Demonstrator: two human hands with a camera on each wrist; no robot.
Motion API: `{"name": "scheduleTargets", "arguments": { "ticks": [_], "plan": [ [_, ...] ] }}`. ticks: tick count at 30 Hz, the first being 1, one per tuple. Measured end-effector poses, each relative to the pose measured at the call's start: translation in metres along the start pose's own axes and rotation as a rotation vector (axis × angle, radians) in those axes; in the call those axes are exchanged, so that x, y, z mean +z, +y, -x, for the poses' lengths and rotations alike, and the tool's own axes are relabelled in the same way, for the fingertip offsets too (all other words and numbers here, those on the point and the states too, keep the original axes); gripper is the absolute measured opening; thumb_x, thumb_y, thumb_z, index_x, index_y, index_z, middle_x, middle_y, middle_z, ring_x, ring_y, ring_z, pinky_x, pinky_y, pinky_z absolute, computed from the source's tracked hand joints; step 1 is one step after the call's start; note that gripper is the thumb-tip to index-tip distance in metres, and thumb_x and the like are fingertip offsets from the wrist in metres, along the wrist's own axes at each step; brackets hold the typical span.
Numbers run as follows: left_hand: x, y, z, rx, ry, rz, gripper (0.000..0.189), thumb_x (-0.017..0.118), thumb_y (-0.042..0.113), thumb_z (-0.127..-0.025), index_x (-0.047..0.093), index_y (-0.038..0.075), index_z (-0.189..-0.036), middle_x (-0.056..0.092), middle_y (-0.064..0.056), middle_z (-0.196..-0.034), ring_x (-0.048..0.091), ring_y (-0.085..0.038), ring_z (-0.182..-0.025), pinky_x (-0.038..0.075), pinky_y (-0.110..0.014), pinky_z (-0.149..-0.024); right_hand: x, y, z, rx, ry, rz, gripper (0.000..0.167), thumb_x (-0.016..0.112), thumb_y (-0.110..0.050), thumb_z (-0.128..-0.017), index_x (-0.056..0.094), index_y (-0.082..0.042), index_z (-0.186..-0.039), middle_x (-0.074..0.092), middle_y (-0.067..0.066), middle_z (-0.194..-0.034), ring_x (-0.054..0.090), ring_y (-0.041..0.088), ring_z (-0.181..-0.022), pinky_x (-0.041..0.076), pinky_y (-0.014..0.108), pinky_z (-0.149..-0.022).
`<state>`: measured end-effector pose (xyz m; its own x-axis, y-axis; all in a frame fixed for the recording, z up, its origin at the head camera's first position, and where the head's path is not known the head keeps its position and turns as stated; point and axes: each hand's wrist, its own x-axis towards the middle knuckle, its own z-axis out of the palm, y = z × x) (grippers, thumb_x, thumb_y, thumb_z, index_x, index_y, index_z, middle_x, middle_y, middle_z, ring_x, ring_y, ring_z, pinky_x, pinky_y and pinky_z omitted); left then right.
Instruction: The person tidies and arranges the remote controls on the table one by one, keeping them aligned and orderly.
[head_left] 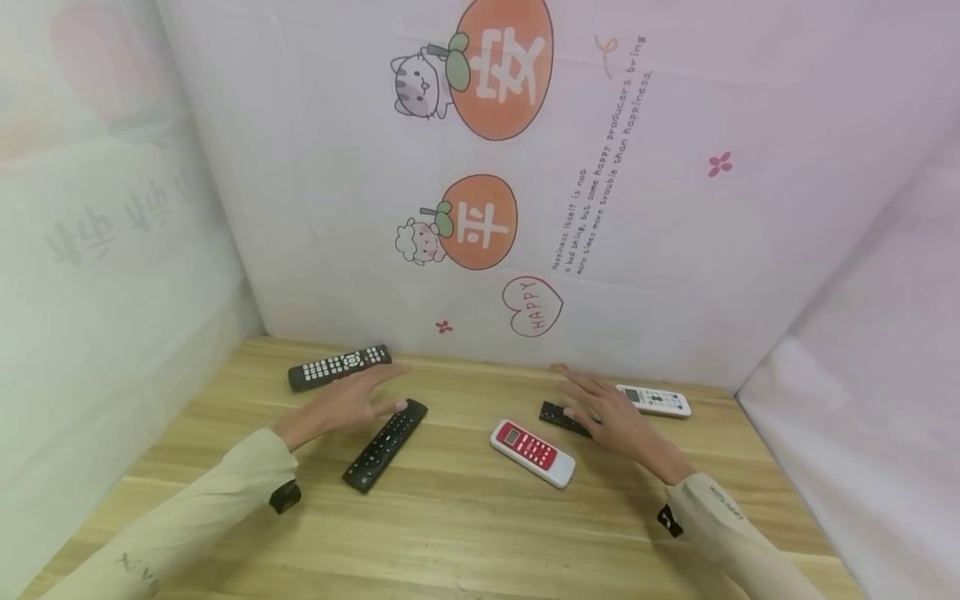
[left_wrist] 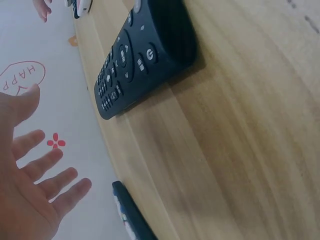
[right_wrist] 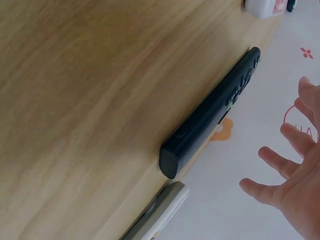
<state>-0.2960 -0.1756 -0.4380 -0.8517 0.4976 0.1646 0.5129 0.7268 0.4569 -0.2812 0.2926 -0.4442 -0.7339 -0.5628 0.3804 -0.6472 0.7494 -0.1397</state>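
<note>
My left hand (head_left: 348, 406) hovers with spread fingers between two black remote controls and holds nothing. One, with white buttons (head_left: 337, 367), lies behind it near the back wall. The other black remote (head_left: 384, 447) lies slanted to its right, and shows large in the left wrist view (left_wrist: 135, 60). My right hand (head_left: 611, 417) is also spread and holds nothing, above a small black remote (head_left: 558, 416) that it partly covers. Beyond that hand lies a white remote with a small screen (head_left: 660, 402). A white remote with a red face (head_left: 532, 452) lies between the hands.
The wooden table (head_left: 465, 533) ends at a white cloth wall (head_left: 315, 208) printed with cartoon fruit and lettering. White cloth also hangs at the left (head_left: 97, 250) and right (head_left: 885, 333) sides.
</note>
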Motion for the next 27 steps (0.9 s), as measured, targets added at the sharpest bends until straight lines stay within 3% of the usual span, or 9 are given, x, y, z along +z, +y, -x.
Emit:
{"name": "scheduleTargets", "arguments": {
  "ticks": [6,12,21,27],
  "plan": [
    [0.009,-0.004,0.003,-0.003,-0.002,-0.015,0.064,0.063,0.046,-0.103,0.049,0.012,-0.156,0.048,-0.017,-0.16,0.048,-0.041,-0.144,0.04,-0.063,-0.122,0.005,0.001,0.005,-0.022,0.021,0.013,0.044,0.072,-0.008,-0.097,0.064,-0.001,-0.14,0.061,0.026,-0.143,0.063,0.05,-0.123,0.052,0.068,-0.107],
    [0.008,-0.001,0.002,0.021,0.021,-0.035,0.058,0.066,0.037,-0.102,0.054,0.007,-0.151,0.051,-0.02,-0.156,0.053,-0.043,-0.139,0.043,-0.064,-0.119,0.007,0.003,0.006,0.005,-0.025,0.016,0.038,0.073,-0.006,-0.096,0.068,0.0,-0.134,0.066,0.026,-0.136,0.066,0.046,-0.119,0.057,0.062,-0.102],
    [0.015,-0.001,0.004,-0.091,-0.049,0.055,0.058,0.073,0.029,-0.099,0.055,0.004,-0.148,0.065,-0.019,-0.14,0.068,-0.037,-0.118,0.06,-0.057,-0.102,0.009,0.004,0.006,0.052,-0.073,-0.005,0.038,0.072,-0.011,-0.098,0.068,-0.002,-0.135,0.069,0.024,-0.13,0.07,0.041,-0.111,0.063,0.057,-0.094],
    [0.016,-0.004,0.002,-0.129,-0.052,0.074,0.051,0.074,0.027,-0.097,0.061,0.003,-0.14,0.072,-0.016,-0.123,0.072,-0.029,-0.103,0.064,-0.051,-0.093,0.009,0.008,0.005,0.162,-0.157,-0.023,0.048,0.074,-0.016,-0.097,0.063,-0.004,-0.142,0.07,0.019,-0.123,0.071,0.031,-0.098,0.065,0.047,-0.082]
  ]
}}
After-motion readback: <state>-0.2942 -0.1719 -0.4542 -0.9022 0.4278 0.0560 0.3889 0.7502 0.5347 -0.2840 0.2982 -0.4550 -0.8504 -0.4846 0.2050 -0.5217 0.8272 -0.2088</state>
